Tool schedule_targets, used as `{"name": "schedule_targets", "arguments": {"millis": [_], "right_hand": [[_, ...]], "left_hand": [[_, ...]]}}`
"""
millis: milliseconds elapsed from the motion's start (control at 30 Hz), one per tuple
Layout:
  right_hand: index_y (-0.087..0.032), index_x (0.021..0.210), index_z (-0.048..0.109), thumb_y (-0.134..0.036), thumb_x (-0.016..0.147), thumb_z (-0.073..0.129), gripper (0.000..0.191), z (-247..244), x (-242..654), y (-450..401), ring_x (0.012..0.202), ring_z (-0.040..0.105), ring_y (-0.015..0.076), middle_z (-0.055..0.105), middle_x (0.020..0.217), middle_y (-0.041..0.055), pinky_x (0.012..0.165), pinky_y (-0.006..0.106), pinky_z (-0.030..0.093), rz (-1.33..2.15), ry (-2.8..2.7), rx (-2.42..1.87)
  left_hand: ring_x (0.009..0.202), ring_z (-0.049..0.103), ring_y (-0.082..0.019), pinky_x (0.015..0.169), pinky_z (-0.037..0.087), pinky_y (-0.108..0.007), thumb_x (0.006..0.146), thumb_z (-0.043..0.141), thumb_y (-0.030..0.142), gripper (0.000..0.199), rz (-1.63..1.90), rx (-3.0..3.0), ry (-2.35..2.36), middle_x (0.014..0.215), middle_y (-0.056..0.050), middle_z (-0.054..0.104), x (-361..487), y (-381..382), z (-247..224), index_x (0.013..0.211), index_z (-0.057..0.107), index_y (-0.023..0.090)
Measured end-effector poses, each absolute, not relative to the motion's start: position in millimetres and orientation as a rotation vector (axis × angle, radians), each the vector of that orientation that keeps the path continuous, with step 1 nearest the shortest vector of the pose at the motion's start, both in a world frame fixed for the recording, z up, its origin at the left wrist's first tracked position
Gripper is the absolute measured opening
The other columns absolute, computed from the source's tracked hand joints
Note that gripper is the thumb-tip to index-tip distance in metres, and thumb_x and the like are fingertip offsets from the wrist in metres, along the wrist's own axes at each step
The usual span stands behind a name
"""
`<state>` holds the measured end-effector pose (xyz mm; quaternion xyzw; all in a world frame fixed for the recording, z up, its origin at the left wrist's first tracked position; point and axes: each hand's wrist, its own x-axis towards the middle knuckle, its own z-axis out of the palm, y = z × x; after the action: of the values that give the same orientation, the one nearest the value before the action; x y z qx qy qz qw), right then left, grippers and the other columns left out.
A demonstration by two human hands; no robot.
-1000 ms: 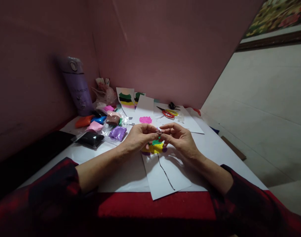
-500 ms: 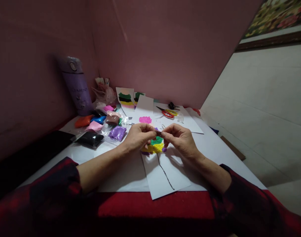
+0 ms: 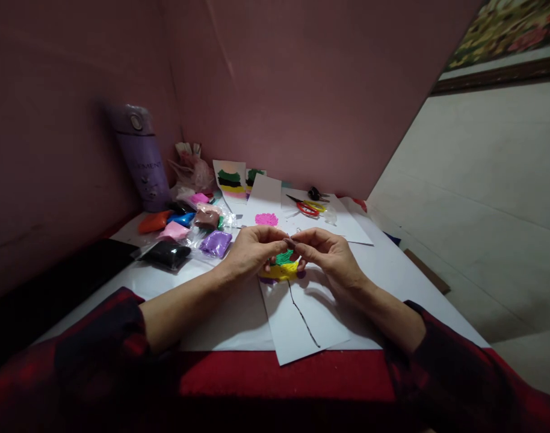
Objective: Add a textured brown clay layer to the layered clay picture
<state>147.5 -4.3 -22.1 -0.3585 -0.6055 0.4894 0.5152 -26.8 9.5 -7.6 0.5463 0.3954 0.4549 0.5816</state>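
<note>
My left hand (image 3: 256, 248) and my right hand (image 3: 329, 254) meet fingertip to fingertip, pinching a small brownish piece of clay (image 3: 289, 241) that the fingers mostly hide. Below them lies a white sheet of paper (image 3: 297, 331) with a thin dark line drawn down it. Its upper part carries textured bands of clay: green (image 3: 284, 258), yellow (image 3: 280, 272) and some purple at the lower edge. The hands cover part of these bands. Just behind the left hand is a pink clay patch (image 3: 266, 219).
To the left are several bags of coloured clay, among them a purple one (image 3: 215, 243) and a black one (image 3: 167, 255). A purple bottle (image 3: 144, 162) stands behind them. Scissors with red and yellow handles (image 3: 307, 208) lie at the back, near decorated cards (image 3: 230, 180).
The fingertips have drawn closer together around the small piece, and less of it shows now. The view has shifted very slightly; the things on the table lie as before.
</note>
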Motion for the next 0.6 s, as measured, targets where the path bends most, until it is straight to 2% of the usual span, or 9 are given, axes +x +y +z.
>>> {"name": "schedule_targets", "arguments": {"millis": [100, 300, 467, 600], "right_hand": [[-0.018, 0.087, 0.071, -0.030, 0.074, 0.080, 0.020, -22.6, 147.2, -4.8, 0.058, 0.064, 0.0123, 0.070, 0.071, 0.0007, 0.051, 0.026, 0.053, 1.181, -1.479, -0.845], [-0.022, 0.094, 0.064, -0.027, 0.076, 0.078, 0.024, -24.9, 148.5, -2.8, 0.062, 0.068, 0.0148, 0.072, 0.074, -0.0005, 0.050, 0.027, 0.056, 1.159, -1.475, -0.795], [-0.018, 0.085, 0.064, -0.031, 0.075, 0.078, 0.022, -22.6, 147.8, -3.2, 0.056, 0.066, 0.0152, 0.070, 0.064, 0.0009, 0.045, 0.026, 0.054, 1.123, -1.474, -0.879], [-0.016, 0.081, 0.069, -0.031, 0.073, 0.079, 0.020, -21.9, 147.3, -4.0, 0.055, 0.064, 0.0138, 0.068, 0.065, 0.0009, 0.047, 0.027, 0.055, 1.117, -1.467, -0.890]], "left_hand": [[0.042, 0.051, -0.007, 0.039, 0.040, -0.019, 0.071, 0.072, 0.012, 0.018, 1.041, 1.263, 0.892, 0.059, 0.002, 0.062, -26.4, 10.1, -8.8, 0.088, 0.066, 0.010], [0.042, 0.051, -0.006, 0.039, 0.039, -0.019, 0.071, 0.072, 0.014, 0.018, 0.943, 1.308, 0.866, 0.068, -0.002, 0.069, -27.3, 9.8, -8.1, 0.089, 0.070, 0.010], [0.043, 0.048, -0.006, 0.040, 0.037, -0.018, 0.070, 0.074, 0.019, 0.015, 0.968, 1.358, 0.836, 0.061, 0.000, 0.063, -27.1, 8.8, -8.5, 0.081, 0.069, 0.010], [0.046, 0.049, -0.006, 0.041, 0.038, -0.017, 0.069, 0.075, 0.022, 0.017, 1.037, 1.372, 0.840, 0.062, 0.002, 0.060, -26.5, 8.7, -10.2, 0.076, 0.063, 0.012]]}}
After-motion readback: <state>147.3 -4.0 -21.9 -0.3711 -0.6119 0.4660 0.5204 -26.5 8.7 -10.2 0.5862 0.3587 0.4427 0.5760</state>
